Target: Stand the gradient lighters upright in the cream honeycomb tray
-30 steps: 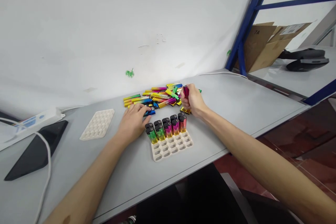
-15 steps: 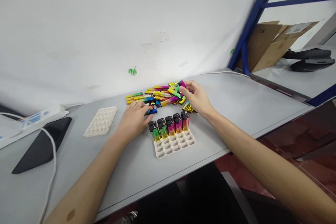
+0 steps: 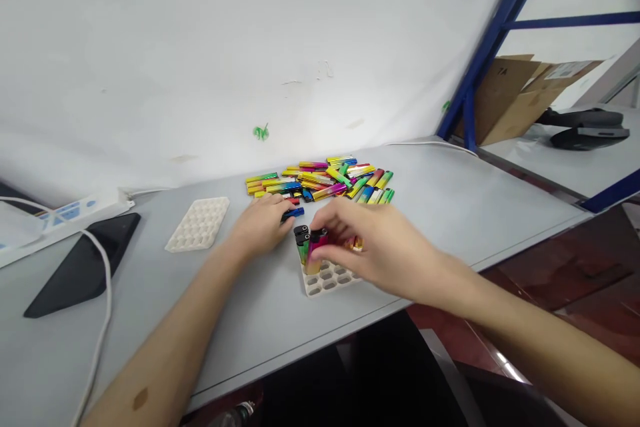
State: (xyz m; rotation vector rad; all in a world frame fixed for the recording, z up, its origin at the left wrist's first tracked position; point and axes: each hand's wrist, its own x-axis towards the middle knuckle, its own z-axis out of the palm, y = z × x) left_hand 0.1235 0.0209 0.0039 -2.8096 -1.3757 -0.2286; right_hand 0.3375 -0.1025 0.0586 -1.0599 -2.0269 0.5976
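Note:
My right hand (image 3: 370, 240) pinches a pink-and-yellow lighter (image 3: 315, 253) upright, black top upward, at the left side of a white honeycomb tray (image 3: 327, 280). Whether its base sits in a slot cannot be told. Green lighters (image 3: 302, 247) stand behind it in the tray; my right hand hides most of the others. To the left, my left hand (image 3: 263, 223) lies on the table, its fingers curled about a blue lighter (image 3: 295, 212) that sticks out past the fingertips. Just beyond is a loose pile of shiny multicoloured lighters (image 3: 320, 180).
A second white tray (image 3: 197, 223) lies at left. Farther left are a dark tablet-like slab (image 3: 85, 263), a white power strip (image 3: 75, 220) and a white cable (image 3: 107, 280). A wall rises behind the table. Blue frame posts (image 3: 495, 33) and cardboard boxes (image 3: 515, 93) stand at right.
My right hand has come from the pile toward me and left, bringing a pink-and-yellow lighter to the tray. My left hand has stayed about where it was, by the blue lighter.

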